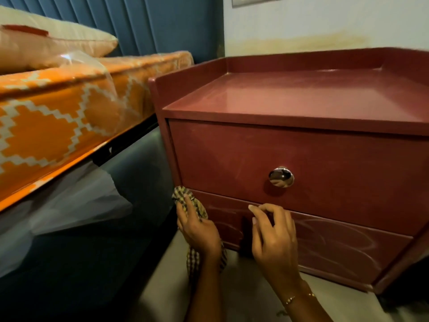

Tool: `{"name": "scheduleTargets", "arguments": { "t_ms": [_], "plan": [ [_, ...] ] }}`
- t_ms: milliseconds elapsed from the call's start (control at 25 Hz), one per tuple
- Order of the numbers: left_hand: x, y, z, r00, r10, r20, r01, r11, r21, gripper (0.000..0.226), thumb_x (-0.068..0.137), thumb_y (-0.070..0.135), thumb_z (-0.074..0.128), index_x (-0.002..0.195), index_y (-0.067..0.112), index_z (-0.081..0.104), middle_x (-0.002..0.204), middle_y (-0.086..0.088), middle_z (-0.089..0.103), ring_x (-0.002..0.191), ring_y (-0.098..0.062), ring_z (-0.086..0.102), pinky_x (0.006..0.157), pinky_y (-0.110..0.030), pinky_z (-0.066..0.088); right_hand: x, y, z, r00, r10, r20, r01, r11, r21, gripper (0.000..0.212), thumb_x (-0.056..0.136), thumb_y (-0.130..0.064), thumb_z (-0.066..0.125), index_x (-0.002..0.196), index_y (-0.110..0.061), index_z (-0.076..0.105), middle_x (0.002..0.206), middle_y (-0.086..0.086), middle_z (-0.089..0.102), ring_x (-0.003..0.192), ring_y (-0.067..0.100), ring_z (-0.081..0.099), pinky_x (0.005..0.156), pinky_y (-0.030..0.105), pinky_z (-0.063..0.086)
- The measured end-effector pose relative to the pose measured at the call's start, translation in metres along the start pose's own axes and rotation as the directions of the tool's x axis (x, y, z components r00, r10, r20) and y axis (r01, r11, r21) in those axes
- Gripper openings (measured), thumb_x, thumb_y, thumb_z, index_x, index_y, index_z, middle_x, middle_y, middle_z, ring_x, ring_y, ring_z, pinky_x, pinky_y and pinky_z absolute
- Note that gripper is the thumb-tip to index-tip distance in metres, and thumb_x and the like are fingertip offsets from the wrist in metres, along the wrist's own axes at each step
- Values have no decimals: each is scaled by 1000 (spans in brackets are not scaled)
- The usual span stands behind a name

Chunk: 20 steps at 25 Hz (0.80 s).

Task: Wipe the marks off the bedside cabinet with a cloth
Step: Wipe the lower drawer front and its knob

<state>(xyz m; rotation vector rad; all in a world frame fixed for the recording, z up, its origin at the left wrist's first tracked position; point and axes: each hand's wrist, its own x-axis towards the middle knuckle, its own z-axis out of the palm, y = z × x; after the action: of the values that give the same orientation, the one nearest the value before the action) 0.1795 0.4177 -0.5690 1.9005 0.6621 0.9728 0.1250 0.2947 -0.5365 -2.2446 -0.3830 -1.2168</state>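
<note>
Head view: one cabinet (301, 145) with two drawers and one knob (281, 177) — pale marks (334, 240) swirl over the lower drawer. Left hand (197, 231) grips one checked cloth (185, 197) at that drawer's left edge; right hand (274, 238) is loosely curled, holding nothing — fingertips near the drawer front.

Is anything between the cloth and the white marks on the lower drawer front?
Only the right hand, curled in front of the lower drawer beside the cloth that the left hand holds. The marks past it lie uncovered.
</note>
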Motion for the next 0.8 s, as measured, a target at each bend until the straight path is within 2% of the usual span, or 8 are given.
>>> {"name": "scheduleTargets", "arguments": {
  "t_ms": [80,200,280,360,440,560,720,800],
  "plan": [
    [-12,-24,3,989,-135,64,137,990,-24,54,78,-8,50,129,6,53,140,-18,45,124,-37,46,101,-39,37,-1,-1,0,1000,-1,6,1,1000,23,29,84,-8,45,103,-2,66,91,13,60,78,26,56,60,41,48],
    [-30,-58,-3,871,-396,292,407,913,26,48,84,-3,49,132,5,49,139,-19,45,124,-34,47,102,-35,36,1,-3,-7,1000,17,-8,-17,997,75,29,86,-6,44,106,-1,65,93,13,59,80,24,57,62,40,50],
    [-30,-57,-2,903,-356,242,366,930,3,51,83,-7,48,133,2,46,140,-22,43,126,-36,44,105,-35,32,8,-4,-12,1000,18,-16,-16,995,99,29,87,-6,44,107,-1,65,94,13,58,80,24,57,64,37,49],
    [-17,-44,1,978,-191,82,197,978,-68,50,79,-1,43,129,-4,50,136,-26,46,124,-40,46,103,-37,34,11,-6,-11,1000,-7,-6,7,995,103,29,86,-5,44,105,-2,65,93,12,58,79,23,55,64,34,47],
    [-6,-29,6,994,-104,14,105,990,-98,57,72,2,39,128,-6,50,135,-28,46,123,-41,46,103,-37,33,7,-7,-4,997,-60,53,57,997,51,28,84,-6,45,103,-4,66,91,10,60,81,20,52,64,32,44],
    [-5,-49,4,982,-152,111,155,988,-20,54,80,-6,44,133,0,45,141,-24,42,127,-40,43,104,-40,34,-12,1,8,987,-98,127,109,991,-78,26,80,-3,55,102,-6,67,94,10,63,89,20,48,67,30,42],
    [2,-73,-8,856,-408,317,396,912,103,47,93,8,45,139,18,41,144,-8,43,126,-32,45,105,-37,36,-41,7,7,974,-93,205,118,987,-113,31,72,5,66,100,-7,68,92,9,61,81,23,48,64,33,40],
    [2,-51,-10,934,-279,225,267,960,81,55,88,-1,45,140,15,39,146,-10,40,124,-35,45,103,-37,35,-44,11,3,974,-87,211,112,988,-107,28,76,2,57,100,-8,67,90,8,60,77,22,47,63,31,37]
  ]
}}
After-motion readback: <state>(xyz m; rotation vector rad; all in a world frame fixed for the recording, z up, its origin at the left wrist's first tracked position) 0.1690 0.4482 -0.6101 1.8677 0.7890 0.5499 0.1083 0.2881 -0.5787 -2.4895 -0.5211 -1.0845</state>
